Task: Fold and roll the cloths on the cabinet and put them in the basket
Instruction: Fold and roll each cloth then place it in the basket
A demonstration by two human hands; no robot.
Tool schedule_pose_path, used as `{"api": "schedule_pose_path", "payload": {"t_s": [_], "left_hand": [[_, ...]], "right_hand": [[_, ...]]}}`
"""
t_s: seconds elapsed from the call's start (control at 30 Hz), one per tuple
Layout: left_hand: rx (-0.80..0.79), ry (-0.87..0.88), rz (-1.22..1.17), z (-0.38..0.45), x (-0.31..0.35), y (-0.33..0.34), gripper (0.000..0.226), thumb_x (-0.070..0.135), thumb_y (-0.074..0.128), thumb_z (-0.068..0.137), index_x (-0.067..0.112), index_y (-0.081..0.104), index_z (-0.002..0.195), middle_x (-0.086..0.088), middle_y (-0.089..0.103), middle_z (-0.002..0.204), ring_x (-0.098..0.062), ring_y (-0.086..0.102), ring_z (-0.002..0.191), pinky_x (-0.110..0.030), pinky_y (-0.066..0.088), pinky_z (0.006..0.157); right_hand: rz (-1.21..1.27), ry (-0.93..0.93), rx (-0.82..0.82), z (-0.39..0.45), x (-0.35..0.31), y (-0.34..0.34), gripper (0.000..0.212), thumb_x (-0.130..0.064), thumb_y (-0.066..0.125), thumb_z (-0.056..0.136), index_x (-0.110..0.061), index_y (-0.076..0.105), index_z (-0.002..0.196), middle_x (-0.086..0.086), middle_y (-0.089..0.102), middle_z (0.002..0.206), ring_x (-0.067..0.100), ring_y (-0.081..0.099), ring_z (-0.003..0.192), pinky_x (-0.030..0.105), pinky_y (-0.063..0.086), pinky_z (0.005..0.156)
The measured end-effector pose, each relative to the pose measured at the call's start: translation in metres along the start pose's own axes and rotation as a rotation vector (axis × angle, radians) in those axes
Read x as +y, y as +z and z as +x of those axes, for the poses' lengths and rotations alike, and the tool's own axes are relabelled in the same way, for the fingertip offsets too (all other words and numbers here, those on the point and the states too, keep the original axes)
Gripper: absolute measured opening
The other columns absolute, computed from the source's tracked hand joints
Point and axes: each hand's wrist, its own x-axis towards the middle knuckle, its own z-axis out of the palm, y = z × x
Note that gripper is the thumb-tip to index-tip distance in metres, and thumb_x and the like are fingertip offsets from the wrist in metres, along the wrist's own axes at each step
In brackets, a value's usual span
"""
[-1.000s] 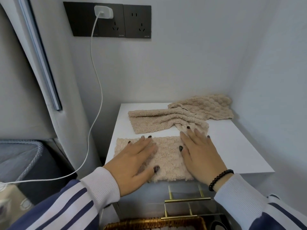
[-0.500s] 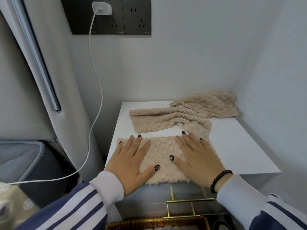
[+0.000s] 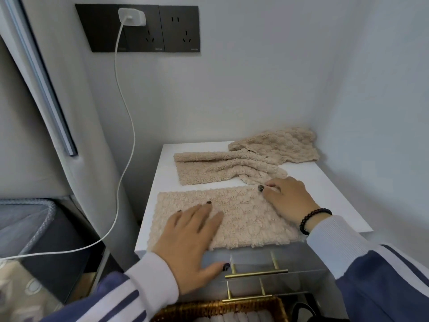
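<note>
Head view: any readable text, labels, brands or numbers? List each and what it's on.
None can be read.
Socket panel: small pale marks at the lower right corner of each socket plate, too small and blurred to read.
Charger, cloths, cabinet, basket: no print visible.

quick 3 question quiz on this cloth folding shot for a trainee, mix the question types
1. True or false: the left hand lies flat on the front cloth.
2. How many beige cloths lie on the white cabinet? A) two B) three C) five
3. Fill in: the right hand has curled fingers at the cloth's far ____ corner.

Key: 1 true; 2 B; 3 right.
</note>
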Motion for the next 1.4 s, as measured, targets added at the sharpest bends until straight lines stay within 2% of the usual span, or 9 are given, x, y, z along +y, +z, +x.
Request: {"api": "schedule_pose_path", "payload": {"t_s": [0.07, 0.2, 0.3, 0.57, 0.73, 0.9, 1.03, 1.2, 1.4], "left_hand": [[-0.035, 0.007, 0.034, -0.002, 0.003, 0.006, 0.079, 0.069, 0.042, 0.074, 0.022, 0.049, 0.137, -0.008, 0.055, 0.135, -0.028, 0.059, 0.117, -0.050, 0.051, 0.089], [0.003, 0.066, 0.058, 0.003, -0.014, 0.011, 0.068, 0.059, 0.040, 0.081, 0.027, 0.044, 0.140, -0.004, 0.054, 0.137, -0.023, 0.057, 0.120, -0.048, 0.047, 0.094], [0.002, 0.153, 0.073, 0.008, -0.030, 0.012, 0.064, 0.061, 0.037, 0.087, 0.029, 0.039, 0.143, 0.000, 0.051, 0.140, -0.020, 0.053, 0.125, -0.046, 0.042, 0.099], [0.090, 0.144, -0.037, 0.010, -0.020, 0.010, 0.070, 0.056, 0.048, 0.083, 0.024, 0.037, 0.144, -0.003, 0.045, 0.145, -0.024, 0.043, 0.134, -0.056, 0.036, 0.104], [0.273, 0.177, -0.167, 0.011, 0.033, 0.003, 0.085, 0.047, 0.062, 0.078, 0.012, 0.028, 0.147, -0.007, 0.040, 0.145, -0.025, 0.041, 0.134, -0.052, 0.041, 0.103], [0.472, 0.028, -0.480, 0.018, 0.074, -0.012, 0.085, 0.047, 0.062, 0.084, 0.009, 0.020, 0.148, -0.004, 0.036, 0.149, -0.017, 0.039, 0.134, -0.036, 0.040, 0.105], [0.475, -0.117, -0.788, 0.027, 0.069, -0.029, 0.071, 0.036, 0.055, 0.088, 0.036, 0.014, 0.145, 0.016, 0.041, 0.142, -0.006, 0.047, 0.124, -0.037, 0.048, 0.097], [0.576, -0.197, -0.983, 0.033, 0.051, -0.042, 0.032, 0.027, 0.047, 0.092, 0.044, 0.047, 0.119, 0.028, 0.058, 0.113, 0.006, 0.058, 0.099, -0.011, 0.047, 0.079], [0.562, -0.253, -1.234, 0.025, 0.035, -0.048, 0.029, 0.045, 0.043, 0.090, 0.032, 0.062, 0.106, 0.010, 0.068, 0.098, -0.009, 0.063, 0.091, -0.029, 0.054, 0.077]], "right_hand": [[0.155, 0.043, 0.007, 0.000, -0.003, -0.002, 0.024, -0.041, 0.058, 0.090, -0.022, 0.062, 0.103, -0.002, 0.061, 0.104, 0.019, 0.061, 0.083, 0.028, 0.047, 0.069], [-0.018, 0.114, -0.026, 0.001, -0.004, 0.001, 0.053, -0.046, 0.066, 0.082, -0.019, 0.048, 0.124, 0.005, 0.048, 0.120, 0.020, 0.055, 0.095, 0.027, 0.043, 0.071], [0.112, 0.191, -0.081, -0.003, -0.007, -0.007, 0.072, -0.036, 0.073, 0.079, -0.011, 0.036, 0.136, 0.000, 0.049, 0.103, 0.013, 0.050, 0.082, 0.020, 0.038, 0.056], [0.423, 0.298, -0.256, -0.018, -0.008, -0.022, 0.048, -0.020, 0.067, 0.087, 0.000, 0.049, 0.126, 0.009, 0.052, 0.071, 0.016, 0.048, 0.047, 0.024, 0.045, 0.044], [0.705, 0.205, -0.146, -0.022, -0.021, -0.036, 0.049, -0.009, 0.060, 0.090, -0.025, 0.047, 0.134, 0.006, 0.050, 0.063, 0.012, 0.043, 0.034, 0.022, 0.040, 0.038], [0.873, 0.119, -0.165, -0.033, -0.041, -0.046, 0.041, -0.003, 0.055, 0.090, -0.027, 0.058, 0.123, 0.005, 0.056, 0.072, 0.009, 0.042, 0.034, 0.020, 0.039, 0.035], [0.878, 0.076, -0.200, -0.034, -0.045, -0.050, 0.027, -0.002, 0.055, 0.089, -0.018, 0.064, 0.110, 0.008, 0.063, 0.073, 0.014, 0.054, 0.040, 0.023, 0.046, 0.036], [0.896, -0.016, -0.142, -0.027, -0.035, -0.053, 0.017, -0.016, 0.057, 0.092, -0.009, 0.064, 0.106, 0.013, 0.063, 0.058, 0.026, 0.066, 0.051, 0.024, 0.051, 0.043], [0.897, -0.133, -0.034, -0.019, -0.021, -0.034, 0.068, -0.064, 0.065, 0.060, -0.028, 0.057, 0.117, -0.005, 0.067, 0.095, 0.014, 0.065, 0.090, 0.029, 0.054, 0.079]]}}
